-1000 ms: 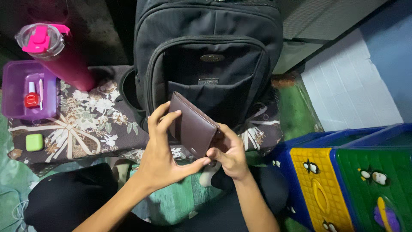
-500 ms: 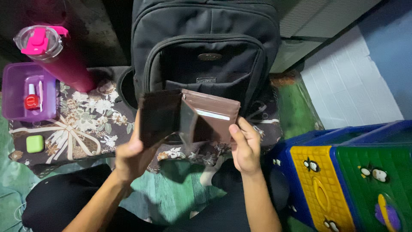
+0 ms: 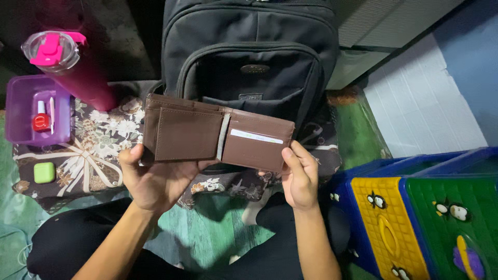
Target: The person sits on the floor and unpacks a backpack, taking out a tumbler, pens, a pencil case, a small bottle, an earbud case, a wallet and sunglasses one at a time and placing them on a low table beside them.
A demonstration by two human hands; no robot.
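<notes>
You are sitting on a green floor mat in a dim corner, with a white tiled wall off to your right and a big black backpack standing upright straight ahead of you on a floral cloth. To your right, coloured plastic crates in blue, yellow and green are crowding the edge of view; to your left, a pink tumbler is standing beside a purple tray holding a small red bottle, with a little green case lying just below it. You are holding a brown bifold wallet spread fully flat in front of the backpack's front pocket. Your left hand is cupping the left half from beneath, thumb curled up at its edge, while your right hand is pinching the lower right corner with fingers closed on it. A second ago the wallet was folded shut between both hands; half a second ago it was only part open and angled. Now it is lying wide, and the card slots are showing, with a pale card peeking out of the right half.
</notes>
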